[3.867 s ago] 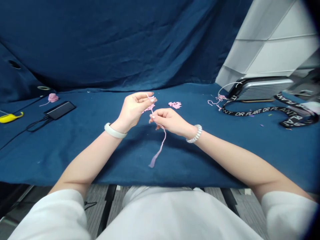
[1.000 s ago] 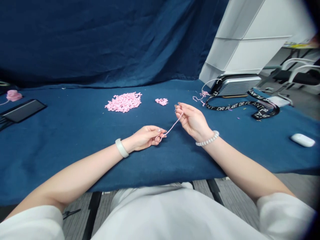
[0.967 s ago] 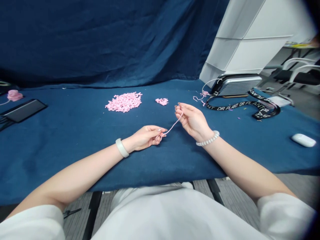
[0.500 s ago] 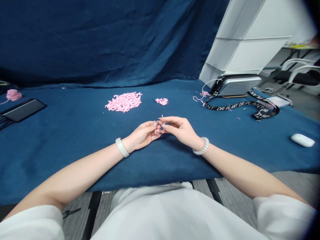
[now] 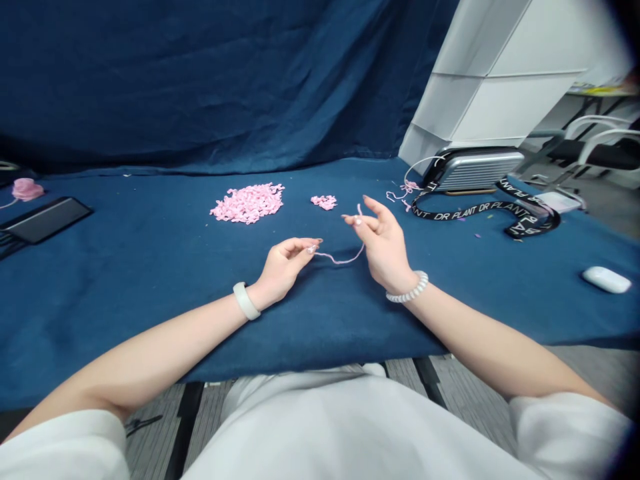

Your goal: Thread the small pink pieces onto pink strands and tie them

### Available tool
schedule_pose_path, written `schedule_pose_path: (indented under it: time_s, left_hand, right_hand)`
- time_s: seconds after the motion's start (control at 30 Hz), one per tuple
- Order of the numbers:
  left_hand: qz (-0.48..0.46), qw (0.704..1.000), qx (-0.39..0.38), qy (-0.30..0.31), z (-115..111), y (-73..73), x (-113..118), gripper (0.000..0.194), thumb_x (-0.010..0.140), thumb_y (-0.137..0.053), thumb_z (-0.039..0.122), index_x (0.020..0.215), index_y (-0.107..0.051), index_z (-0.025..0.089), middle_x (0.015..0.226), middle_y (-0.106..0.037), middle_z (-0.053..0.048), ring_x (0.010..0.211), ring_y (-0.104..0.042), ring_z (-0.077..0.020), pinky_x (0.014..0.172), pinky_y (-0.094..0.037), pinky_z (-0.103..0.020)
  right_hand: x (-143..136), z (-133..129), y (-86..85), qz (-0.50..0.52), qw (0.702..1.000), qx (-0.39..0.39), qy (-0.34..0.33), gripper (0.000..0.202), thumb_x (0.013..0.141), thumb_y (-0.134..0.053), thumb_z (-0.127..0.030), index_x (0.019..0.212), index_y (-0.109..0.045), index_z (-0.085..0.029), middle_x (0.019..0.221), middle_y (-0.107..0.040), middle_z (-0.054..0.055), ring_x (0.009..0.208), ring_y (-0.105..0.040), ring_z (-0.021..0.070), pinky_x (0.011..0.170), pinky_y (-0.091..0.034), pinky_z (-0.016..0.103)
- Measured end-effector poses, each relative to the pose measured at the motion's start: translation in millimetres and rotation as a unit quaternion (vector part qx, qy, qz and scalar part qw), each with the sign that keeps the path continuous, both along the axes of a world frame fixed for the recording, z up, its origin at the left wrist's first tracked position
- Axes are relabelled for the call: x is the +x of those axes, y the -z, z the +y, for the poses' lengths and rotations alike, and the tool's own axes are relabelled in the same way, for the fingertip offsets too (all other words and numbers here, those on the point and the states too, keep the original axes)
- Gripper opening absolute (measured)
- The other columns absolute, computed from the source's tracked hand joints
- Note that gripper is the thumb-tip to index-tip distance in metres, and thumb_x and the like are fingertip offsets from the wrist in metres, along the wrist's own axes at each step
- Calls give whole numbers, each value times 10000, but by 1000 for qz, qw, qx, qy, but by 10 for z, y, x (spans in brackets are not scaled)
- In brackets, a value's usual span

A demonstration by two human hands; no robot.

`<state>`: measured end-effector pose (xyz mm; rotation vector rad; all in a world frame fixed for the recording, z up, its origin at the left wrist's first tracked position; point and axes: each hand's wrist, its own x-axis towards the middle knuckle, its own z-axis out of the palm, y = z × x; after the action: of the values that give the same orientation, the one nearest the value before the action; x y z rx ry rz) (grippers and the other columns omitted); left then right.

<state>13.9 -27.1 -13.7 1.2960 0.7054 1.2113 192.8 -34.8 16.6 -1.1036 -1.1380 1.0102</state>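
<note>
A thin pink strand [image 5: 340, 261] hangs in a slack curve between my two hands, above the blue cloth. My left hand [image 5: 284, 267] pinches its left end between thumb and index finger. At the other end, my right hand [image 5: 384, 243] is raised a little higher and grips the strand between thumb and fingers, with a short tip sticking up past them. Beyond my left hand lies a large pile of small pink pieces [image 5: 249, 203]. A much smaller pink cluster [image 5: 324, 202] rests to the right of that pile.
At the left are a black device [image 5: 50, 219] and a ball of pink yarn [image 5: 28, 189]. A silver case [image 5: 477, 172], a black lettered lanyard [image 5: 463, 213] and pink yarn scraps [image 5: 411, 187] lie at the back right. A white case [image 5: 606, 279] sits near the right edge.
My hands were close together with the strand looped between their fingers. My right hand has moved right and up, and the strand now stretches in a loose curve across the gap.
</note>
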Motion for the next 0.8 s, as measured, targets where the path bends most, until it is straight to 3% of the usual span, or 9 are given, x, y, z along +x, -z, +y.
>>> schedule_pose_path:
  time_s: [0.1, 0.23, 0.37, 0.5, 0.6, 0.8]
  left_hand:
    - [-47, 997, -51, -18, 18, 5, 4, 195, 722, -716, 289, 832, -664, 137, 1029, -644, -79, 942, -591, -136, 874, -426, -270]
    - [-94, 989, -114, 2, 32, -15, 8, 227, 666, -756, 273, 786, -640, 119, 792, -634, -47, 751, -580, -105, 746, -445, -247]
    - [-82, 986, -144, 31, 17, -26, 12, 253, 648, -768, 254, 816, -651, 105, 708, -615, -44, 699, -581, -116, 727, -465, -277]
    - [-71, 984, -157, 49, 4, -36, 18, 245, 620, -783, 226, 797, -670, 101, 730, -633, -56, 700, -592, -119, 720, -468, -271]
    - [-62, 986, -140, 63, 6, -38, 16, 221, 624, -780, 216, 784, -680, 100, 744, -641, -60, 678, -584, -108, 697, -455, -249]
    - [-82, 979, -168, 84, 22, -41, 5, 221, 616, -784, 193, 805, -699, 115, 764, -656, -57, 716, -602, -115, 741, -459, -253]
  right_hand:
    - [24, 72, 10, 82, 995, -57, 1, 673, 696, -513, -456, 1272, -294, -186, 1147, -495, 35, 900, -509, -128, 818, -423, -27]
    - [-29, 71, 44, 120, 980, -137, -82, 571, 683, -520, -445, 1146, -343, -162, 1169, -478, 26, 810, -496, -123, 805, -466, 55]
    - [-118, -16, 53, 60, 976, -168, -128, 608, 648, -538, -517, 1107, -380, -150, 998, -529, -2, 604, -370, -146, 613, -374, 50]
    - [-184, -83, 58, 13, 973, -178, -146, 694, 617, -556, -556, 1135, -417, -116, 760, -492, -24, 565, -349, -141, 560, -310, 41]
    - [-207, -102, 73, 12, 967, -174, -185, 755, 608, -577, -541, 1211, -394, -125, 767, -499, -19, 580, -368, -139, 558, -305, 33]
    - [-195, -106, 99, 19, 949, -176, -259, 916, 623, -597, -480, 1393, -182, -207, 656, -465, -44, 554, -356, -129, 554, -319, 27]
